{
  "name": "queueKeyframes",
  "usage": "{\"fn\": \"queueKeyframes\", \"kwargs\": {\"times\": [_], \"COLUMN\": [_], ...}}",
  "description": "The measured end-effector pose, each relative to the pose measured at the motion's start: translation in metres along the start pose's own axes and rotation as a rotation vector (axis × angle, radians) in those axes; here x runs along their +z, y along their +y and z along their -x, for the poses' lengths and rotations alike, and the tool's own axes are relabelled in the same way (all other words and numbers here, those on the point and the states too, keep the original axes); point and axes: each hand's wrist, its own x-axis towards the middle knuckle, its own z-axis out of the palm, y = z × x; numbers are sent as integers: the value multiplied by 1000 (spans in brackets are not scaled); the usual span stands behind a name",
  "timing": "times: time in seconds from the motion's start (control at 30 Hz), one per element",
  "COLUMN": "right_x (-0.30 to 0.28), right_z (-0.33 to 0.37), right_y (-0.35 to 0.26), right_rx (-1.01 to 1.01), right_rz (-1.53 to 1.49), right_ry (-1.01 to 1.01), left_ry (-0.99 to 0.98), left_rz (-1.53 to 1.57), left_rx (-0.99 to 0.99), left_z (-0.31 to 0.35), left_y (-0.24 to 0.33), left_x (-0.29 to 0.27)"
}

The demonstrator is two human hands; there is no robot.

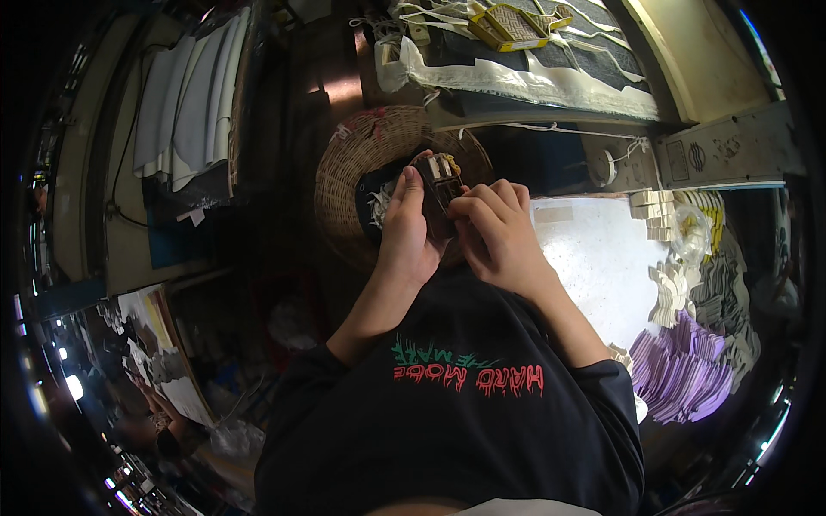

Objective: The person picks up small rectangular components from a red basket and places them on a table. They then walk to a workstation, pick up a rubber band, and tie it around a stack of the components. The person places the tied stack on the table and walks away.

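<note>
While the left hand (408, 230) clasps a dark object (441, 191), the right fingers (482, 211) pinch its side, near the worktop's (594, 258) left edge.

Dim o/all, w/ deep shadow L of ctr and around the wicker basket (340, 193). Strongest glare: white tabletop (594, 258) on R, nearly blown out in parts. Left hand (406, 228) and right hand (501, 228) fairly well lit; dark item (441, 225) btwn them is low-contrast, poss. a bit blurred, hard to say. Small bright light (75, 387) at far L flares slightly; bkgd around it soft & smeary. Fisheye bends straight edges twd the rim, corners vignetted to blk.
</note>
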Motion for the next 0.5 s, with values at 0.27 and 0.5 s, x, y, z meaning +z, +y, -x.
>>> {"fn": "queueKeyframes", "kwargs": {"times": [0.27, 0.5], "right_x": [11, 19], "right_z": [12, 16], "right_y": [-14, -16], "right_rx": [76, 105], "right_rz": [-43, -40], "right_ry": [-4, -15], "left_ry": [98, 138], "left_rz": [-25, -8], "left_rx": [58, 42], "left_z": [-8, -11], "left_y": [-1, 1], "left_x": [-10, -15]}}
